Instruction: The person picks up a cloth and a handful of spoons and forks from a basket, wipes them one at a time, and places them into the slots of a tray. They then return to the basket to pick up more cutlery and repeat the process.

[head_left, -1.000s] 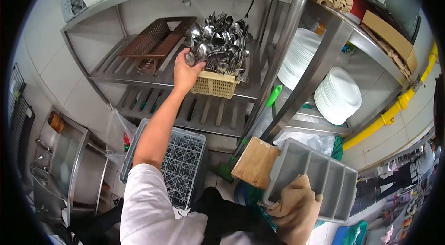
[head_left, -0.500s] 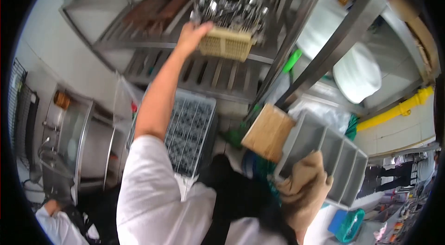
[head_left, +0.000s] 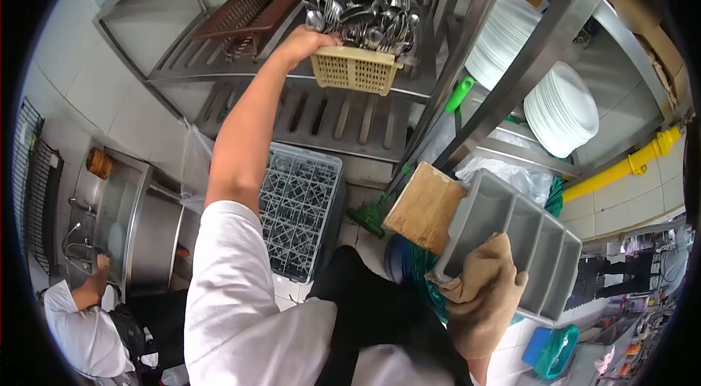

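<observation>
My left hand (head_left: 305, 44) reaches up to a steel shelf and grips the near left rim of a beige plastic basket (head_left: 354, 70). Spoons, forks and other cutlery (head_left: 365, 10) are heaped above the basket's rim. Low on the right, a brown cloth (head_left: 485, 291) covers my right hand (head_left: 476, 346), so its fingers are hidden. Cloth and hand are at the near edge of a grey compartment cutlery tray (head_left: 529, 254), which is tilted and shows bare compartments.
A brown dish rack (head_left: 252, 10) stands left of the basket. Stacked white plates (head_left: 562, 108) fill the right shelves. Below are a grey glass rack (head_left: 299, 211), a wooden board (head_left: 425, 207) and a green-handled brush (head_left: 458, 94). Another person (head_left: 91, 320) works at the sink (head_left: 117, 225).
My left hand stays on the basket's rim, and the basket has barely moved. The cloth and tray remain almost in place. At lower left, the other person's arm has reached toward the sink.
</observation>
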Tool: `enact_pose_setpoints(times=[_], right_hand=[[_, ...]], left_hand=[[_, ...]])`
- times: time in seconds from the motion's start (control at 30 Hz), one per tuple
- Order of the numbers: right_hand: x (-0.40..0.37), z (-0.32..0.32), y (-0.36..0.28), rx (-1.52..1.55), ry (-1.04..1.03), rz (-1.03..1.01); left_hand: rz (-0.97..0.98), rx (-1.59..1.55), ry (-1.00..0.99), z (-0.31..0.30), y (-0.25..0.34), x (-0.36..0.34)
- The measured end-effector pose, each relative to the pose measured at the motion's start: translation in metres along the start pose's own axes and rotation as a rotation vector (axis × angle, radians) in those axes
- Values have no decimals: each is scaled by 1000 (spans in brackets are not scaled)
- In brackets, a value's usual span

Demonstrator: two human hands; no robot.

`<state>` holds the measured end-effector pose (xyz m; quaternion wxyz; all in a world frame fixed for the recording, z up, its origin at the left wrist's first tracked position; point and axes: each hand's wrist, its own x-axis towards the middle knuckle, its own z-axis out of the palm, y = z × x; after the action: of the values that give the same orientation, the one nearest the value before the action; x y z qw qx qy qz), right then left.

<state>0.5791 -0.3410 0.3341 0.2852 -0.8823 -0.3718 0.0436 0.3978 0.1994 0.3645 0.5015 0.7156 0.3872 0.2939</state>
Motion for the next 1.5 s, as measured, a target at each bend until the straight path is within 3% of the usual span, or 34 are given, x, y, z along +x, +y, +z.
enact_pose_setpoints(times=[0.1, 0.17, 0.3, 0.43, 0.5, 0.67, 0.77, 0.83, 0.93, 0.97, 1.1, 1.13, 1.27, 1.33, 1.5], right_hand=[[-6, -5, 5, 115, 39, 42], [-1, -6, 0, 190, 71, 93], [5, -9, -7, 334, 115, 188], [5, -12, -5, 483, 142, 266], [4, -14, -6, 555, 146, 306], [4, -18, -2, 756, 165, 402], [8, -19, -9, 866, 161, 454], [9, -22, -7, 854, 143, 473], [11, -25, -11, 836, 144, 486], [12, -25, -14, 828, 162, 488], [9, -24, -15, 800, 217, 509], [7, -24, -12, 798, 214, 505], [7, -19, -6, 788, 196, 483], [7, -17, -1, 784, 191, 474], [10, -15, 6, 751, 172, 456]], left_hand=[[64, 82, 188, 10, 2, 0], [227, 395, 513, 19, -9, 3], [353, 667, 717, 44, -3, -9], [392, 736, 771, 44, 0, 0], [244, 72, 443, 28, -1, 5], [528, -81, 457, 16, -8, 8], [579, -121, 679, 11, -2, 17], [563, -141, 669, 9, 12, 11], [555, -126, 502, 15, 23, 0], [545, -31, 573, 15, 12, 10], [618, -332, 774, 25, 23, 18], [642, -646, 672, 14, 21, 33], [629, -803, 811, 3, 16, 46], [497, -978, 812, 6, 23, 40], [563, -1022, 827, -13, 41, 37]])
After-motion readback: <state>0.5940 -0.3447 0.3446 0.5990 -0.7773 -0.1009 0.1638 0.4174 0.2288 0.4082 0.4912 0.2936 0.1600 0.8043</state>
